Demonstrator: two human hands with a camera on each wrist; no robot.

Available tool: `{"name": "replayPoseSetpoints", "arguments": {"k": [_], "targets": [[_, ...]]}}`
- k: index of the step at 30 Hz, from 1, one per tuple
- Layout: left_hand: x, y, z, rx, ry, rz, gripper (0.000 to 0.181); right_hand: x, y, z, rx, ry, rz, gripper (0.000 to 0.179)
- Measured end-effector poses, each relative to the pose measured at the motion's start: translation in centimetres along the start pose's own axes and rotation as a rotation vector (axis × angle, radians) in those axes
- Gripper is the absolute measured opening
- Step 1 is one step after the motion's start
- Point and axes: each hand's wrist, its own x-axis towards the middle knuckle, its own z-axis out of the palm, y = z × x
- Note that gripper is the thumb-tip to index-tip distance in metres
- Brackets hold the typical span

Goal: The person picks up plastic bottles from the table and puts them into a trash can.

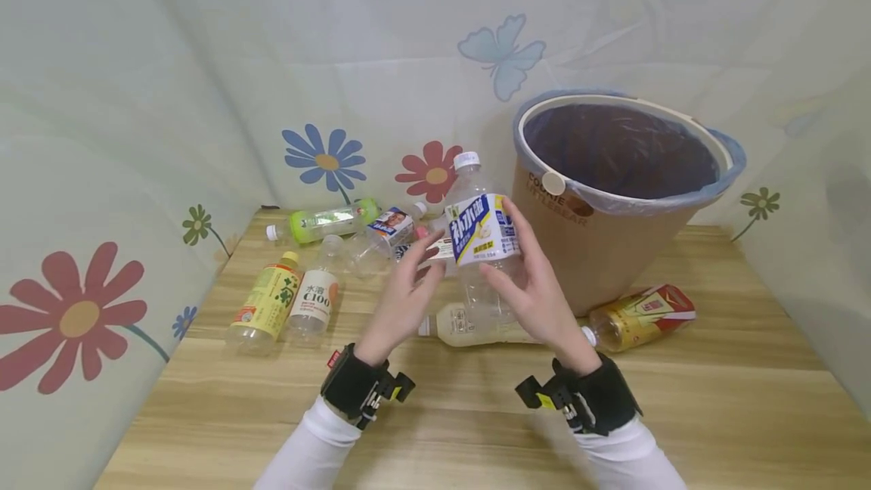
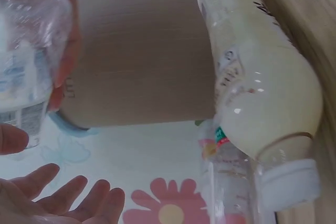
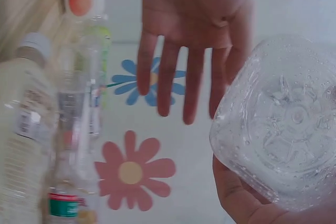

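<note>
Over the middle of the pale wood-grain worktop [image 1: 442, 429], the right hand [image 1: 540, 289] had it: a clear plastic bottle with a white, blue and yellow label [image 1: 483, 233], cap up, thumb and fingers gripping its side! Close by hung the left hand [image 1: 408, 289], fingers spread and holding nothing; whether its thumb brushed the bottle was hard to tell. Below, a cloudy pale-yellow plastic bottle [image 1: 456, 326] lay lengthwise. Toward the far right corner towered a tan round bin [image 1: 578, 263] with a blue plastic liner [image 1: 735, 161], and at its foot, a plastic bottle with a red-and-gold label [image 1: 643, 316]. Near the far left corner, a bright-green-labelled bottle [image 1: 333, 223] lay by the back edge. All around, white wall sheeting [image 1: 381, 29] bloomed with red and blue flowers!
</note>
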Motion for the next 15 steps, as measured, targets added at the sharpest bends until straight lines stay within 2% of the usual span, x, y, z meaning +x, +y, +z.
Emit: {"name": "replayPoseSetpoints", "arguments": {"k": [6, 11, 15], "targets": [[1.5, 1.5, 1.1, 0.071, -0.013, 0.089, 0.049, 2.5, -3.7, -1.8, 0.09, 0.016, -0.043, 0.076], [2.9, 3.1, 2.3, 0.156, -0.035, 0.166, 0.052, 4.7, -6.9, -3.9, 0.126, 0.127, -0.098, 0.073], [3.9, 4.6, 3.3, 0.211, -0.041, 0.218, 0.055, 6.4, -8.5, -6.1, 0.113, 0.225, -0.115, 0.071]]}}
